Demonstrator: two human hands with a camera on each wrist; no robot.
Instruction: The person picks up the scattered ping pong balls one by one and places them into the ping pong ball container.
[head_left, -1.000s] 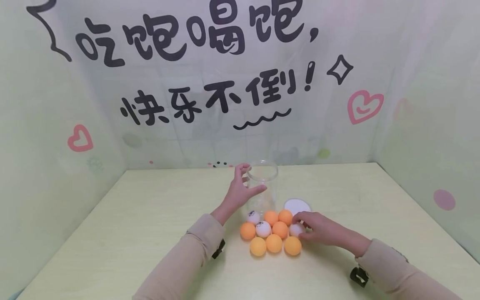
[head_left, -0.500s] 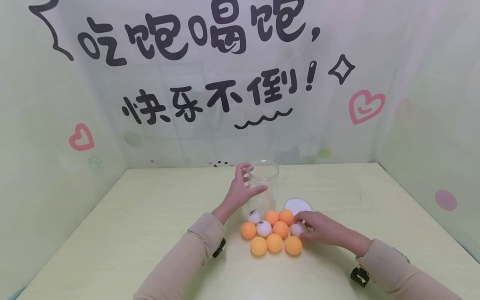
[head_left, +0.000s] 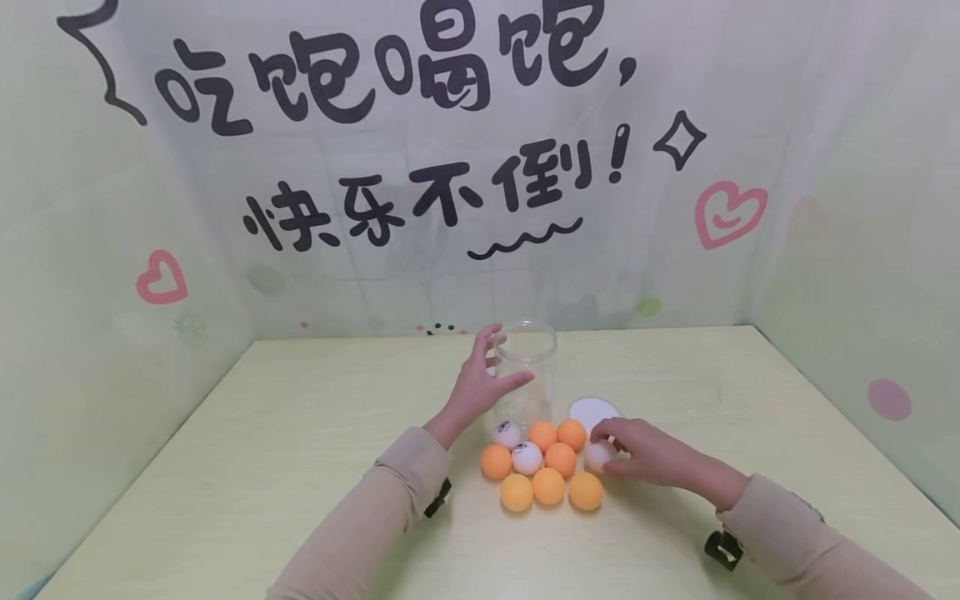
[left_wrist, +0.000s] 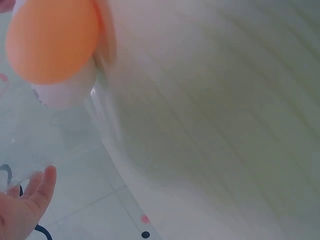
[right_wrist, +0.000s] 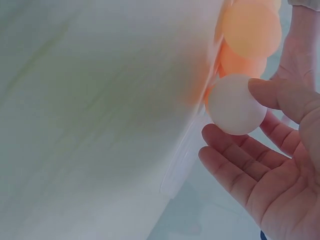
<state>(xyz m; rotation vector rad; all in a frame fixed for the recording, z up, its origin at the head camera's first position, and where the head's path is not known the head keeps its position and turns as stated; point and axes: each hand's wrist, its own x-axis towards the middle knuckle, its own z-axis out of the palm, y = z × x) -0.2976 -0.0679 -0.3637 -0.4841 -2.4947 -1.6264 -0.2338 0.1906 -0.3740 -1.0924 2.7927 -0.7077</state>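
A tall clear plastic jar (head_left: 525, 396) stands upright near the middle of the table. My left hand (head_left: 474, 390) holds it from the left, thumb across the front and fingers behind the upper part. With thumb and fingers my right hand (head_left: 660, 457) pinches a white ping-pong ball (right_wrist: 235, 107) at the right side of the cluster. In front of the jar sit several orange ping-pong balls (head_left: 549, 486) and two white printed balls, one of them a white ball (head_left: 527, 457) amid the orange ones. The jar's lower part is partly hidden behind the balls.
Just right of the jar, a round white lid (head_left: 593, 412) lies flat, partly behind the right fingers. The pale wooden table (head_left: 315, 417) ends at a back wall sheet (head_left: 337, 283) with black lettering, and similar sheets close both sides.
The right hand has shifted slightly right with the white ball, opening a small gap to the orange ball beside it. The left hand and jar stay in place.
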